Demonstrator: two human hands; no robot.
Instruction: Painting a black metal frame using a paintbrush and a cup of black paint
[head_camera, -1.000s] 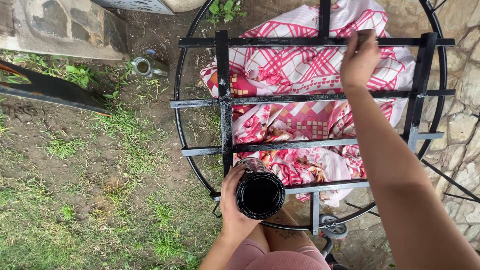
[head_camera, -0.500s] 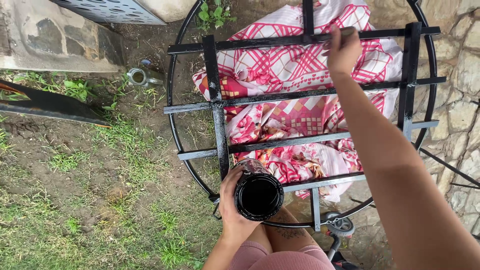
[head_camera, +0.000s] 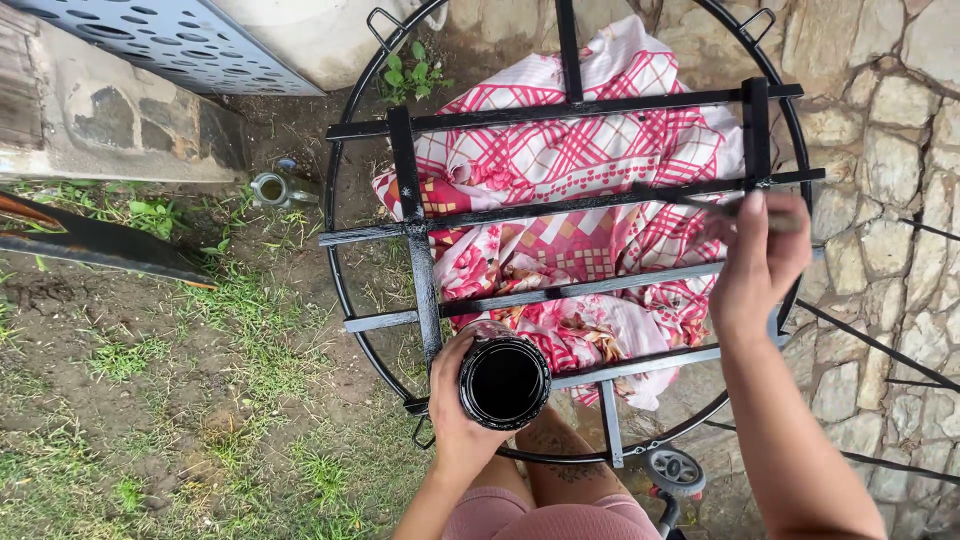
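Head view: a jar of black paint (head_camera: 504, 381), lower centre, is gripped by the left hand (head_camera: 455, 405); a thin brush (head_camera: 700, 203) is pinched in the right hand (head_camera: 757, 262) at the right, over the round black metal frame (head_camera: 430, 300). Strokes are best kept along each bar, the jar level above the pink cloth (head_camera: 570, 160). Bristles are blurred.

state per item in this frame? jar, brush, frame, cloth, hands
jar: open, dark paint inside, held
brush: blurred, held above a bar
round metal frame: bars black
patterned cloth: crumpled under the frame
left hand: gripping jar
right hand: gripping brush
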